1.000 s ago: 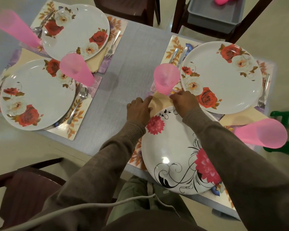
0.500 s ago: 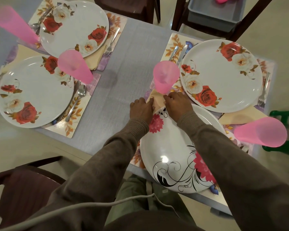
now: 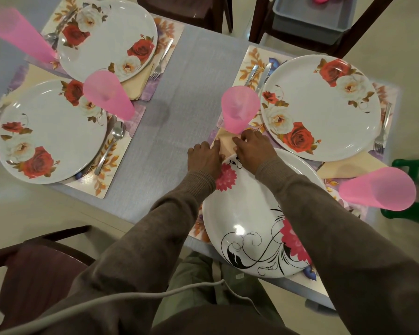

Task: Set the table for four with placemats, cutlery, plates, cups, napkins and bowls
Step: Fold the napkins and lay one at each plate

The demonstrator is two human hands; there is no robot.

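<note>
I note left hand (image 3: 205, 157) and right hand (image 3: 253, 147) fingers pinching soft peach folded napkin (image 3: 224, 143), 12 o'clock of glossy round white plate (image 3: 249, 213), translucent pink plastic cup (image 3: 238, 108) just beyond

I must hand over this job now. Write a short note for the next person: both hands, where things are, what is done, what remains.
Left hand and right hand both pinch the beige napkin, between the nearest pink cup and the pink-flower plate.
Done: four plates, four pink cups and placemats are out; cutlery lies beside the three rose plates.
Left: settle this napkin. No bowls are on the table; cutlery at the near plate is not visible.
</note>
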